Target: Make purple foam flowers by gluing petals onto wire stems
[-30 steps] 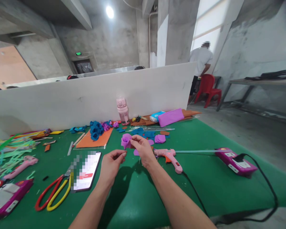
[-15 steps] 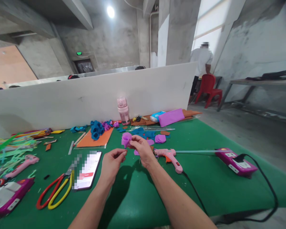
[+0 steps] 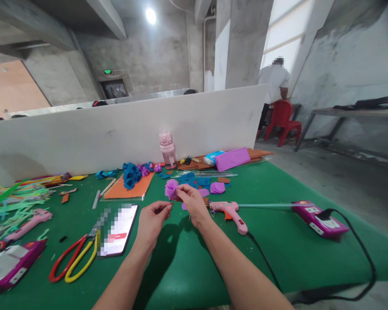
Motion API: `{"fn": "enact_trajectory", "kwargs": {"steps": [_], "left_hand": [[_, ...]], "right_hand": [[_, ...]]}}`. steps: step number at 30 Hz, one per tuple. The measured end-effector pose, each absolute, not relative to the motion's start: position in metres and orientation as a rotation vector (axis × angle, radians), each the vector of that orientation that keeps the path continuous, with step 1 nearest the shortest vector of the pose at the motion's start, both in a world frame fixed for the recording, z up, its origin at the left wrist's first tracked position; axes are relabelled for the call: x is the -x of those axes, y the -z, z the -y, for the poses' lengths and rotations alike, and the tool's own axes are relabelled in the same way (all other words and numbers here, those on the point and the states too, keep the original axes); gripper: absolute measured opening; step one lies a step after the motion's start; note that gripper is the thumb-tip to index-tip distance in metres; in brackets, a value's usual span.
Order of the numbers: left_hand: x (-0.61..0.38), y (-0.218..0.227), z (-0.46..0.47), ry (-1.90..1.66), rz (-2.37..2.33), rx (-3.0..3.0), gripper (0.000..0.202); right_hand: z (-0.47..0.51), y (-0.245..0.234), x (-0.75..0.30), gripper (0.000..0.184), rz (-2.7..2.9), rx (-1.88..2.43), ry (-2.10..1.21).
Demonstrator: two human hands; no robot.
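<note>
A purple paper flower with curled petals is pinched between the thumb and fingers of my right hand, above the middle of the table. My left hand is closed in a pinch just under the flower's narrow base; whatever lies between its fingertips is too small to make out. Right of my right hand, a pink hot glue gun lies with a long clear glue stick in its back end. Purple petal pieces and blue petal pieces are spread beyond my hands.
Scissors and a phone lie left of my hands. Finished blue flowers rest on an orange sheet. A pink bottle stands by the white partition. At right, a purple power strip trails a black cord.
Almost nothing differs. Both hands stay in place around the flower, which has turned very slightly in my right hand's fingers.
</note>
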State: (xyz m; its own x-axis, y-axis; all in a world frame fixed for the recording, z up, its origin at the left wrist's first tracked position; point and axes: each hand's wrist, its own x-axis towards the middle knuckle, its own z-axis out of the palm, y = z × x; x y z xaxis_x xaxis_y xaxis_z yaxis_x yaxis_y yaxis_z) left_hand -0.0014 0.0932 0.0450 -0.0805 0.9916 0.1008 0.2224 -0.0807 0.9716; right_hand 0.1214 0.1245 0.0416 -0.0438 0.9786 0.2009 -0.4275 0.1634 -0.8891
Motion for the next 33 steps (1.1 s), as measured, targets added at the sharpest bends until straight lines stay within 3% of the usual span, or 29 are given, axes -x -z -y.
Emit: {"fn": "enact_trajectory", "kwargs": {"steps": [10,33], "left_hand": [[0.0001,-0.0456,-0.0905,-1.219,-1.387,-1.358,0.03],[-0.0005,-0.0389,-0.0926,-1.28,-1.326,-1.293,0.026]], "right_hand": [[-0.1226,-0.0449,-0.1223,0.01,1.065,0.759,-1.212],[-0.1246,-0.0415,-0.1253,0.017,1.135,0.782,-1.201]]}}
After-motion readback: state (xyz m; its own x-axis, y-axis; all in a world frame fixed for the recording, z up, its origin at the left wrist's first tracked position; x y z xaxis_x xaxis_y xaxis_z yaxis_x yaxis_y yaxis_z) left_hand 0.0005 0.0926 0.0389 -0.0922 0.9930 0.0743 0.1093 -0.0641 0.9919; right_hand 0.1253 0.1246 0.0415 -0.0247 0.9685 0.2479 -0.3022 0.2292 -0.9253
